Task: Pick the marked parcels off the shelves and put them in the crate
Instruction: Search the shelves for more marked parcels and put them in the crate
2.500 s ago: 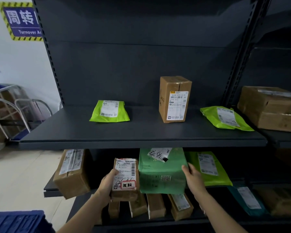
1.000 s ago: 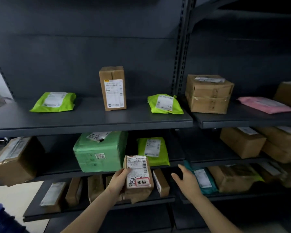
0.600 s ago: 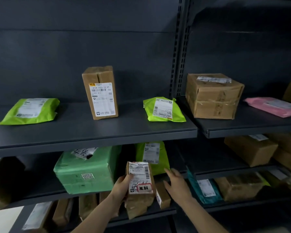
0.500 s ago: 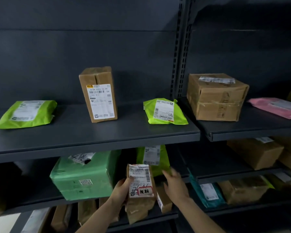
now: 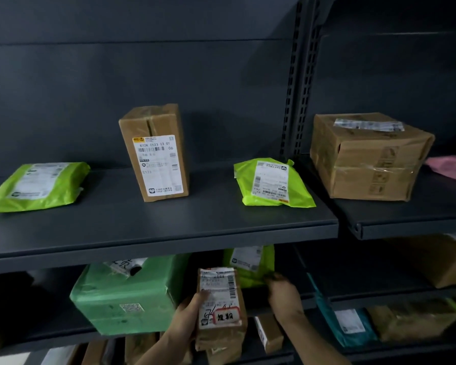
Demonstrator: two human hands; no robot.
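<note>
My left hand (image 5: 187, 322) grips a small brown parcel (image 5: 219, 306) upright in front of the middle shelf; its white label carries a red-outlined handwritten mark. My right hand (image 5: 284, 296) reaches in beside it, fingers stretched towards the lower edge of a lime-green bag (image 5: 250, 262) standing on the middle shelf. The fingertips are blurred at the bag's bottom corner, and I cannot tell whether they touch it. The crate is out of view.
A large green parcel (image 5: 127, 293) sits left of my hands. The upper shelf (image 5: 169, 246) holds an upright brown box (image 5: 156, 154), two lime bags (image 5: 37, 185) (image 5: 271, 183); to the right lie a big brown box (image 5: 369, 156), a pink bag (image 5: 453, 168) and a teal bag (image 5: 345, 320).
The view has swung right and closer to the shelves. My left hand lifted the small marked parcel out and up. My right hand left the green parcel and moved up to the lime bag.
</note>
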